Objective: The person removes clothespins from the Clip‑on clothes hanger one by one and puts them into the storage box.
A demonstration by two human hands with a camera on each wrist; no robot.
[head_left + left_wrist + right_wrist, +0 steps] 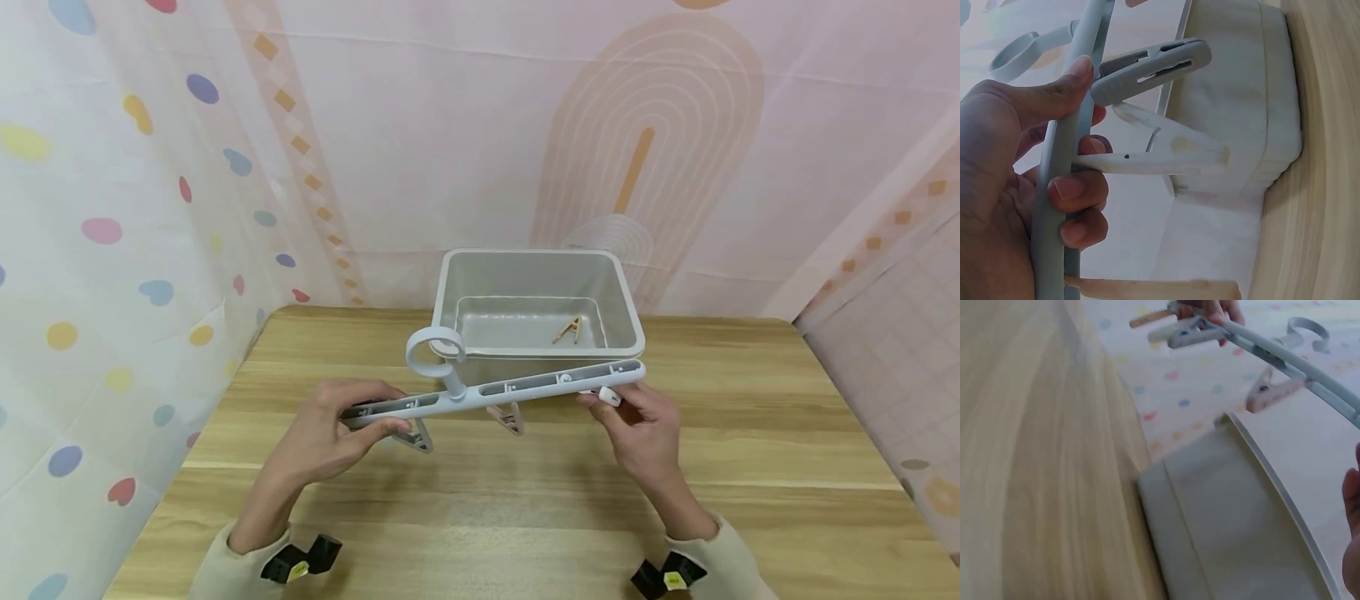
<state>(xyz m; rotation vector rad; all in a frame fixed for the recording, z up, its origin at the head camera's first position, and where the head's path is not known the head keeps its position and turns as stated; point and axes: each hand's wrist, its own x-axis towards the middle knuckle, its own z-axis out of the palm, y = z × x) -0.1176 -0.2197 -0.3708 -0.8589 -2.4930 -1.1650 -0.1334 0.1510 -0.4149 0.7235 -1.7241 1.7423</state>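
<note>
A pale grey hanger bar with a ring-shaped hook is held tilted above the table, its right end higher. My left hand grips its left end, thumb and fingers wrapped round the bar. Near that hand hang a grey clip, a white clip and a tan clip. A pinkish clip hangs near the middle of the bar. Under the right end, my right hand pinches a white clip; the right wrist view shows only part of this hand.
Behind the bar, a grey-white rectangular bin stands on the wooden table. One orange-brown clip lies inside it. A patterned curtain hangs behind the table and along its left side.
</note>
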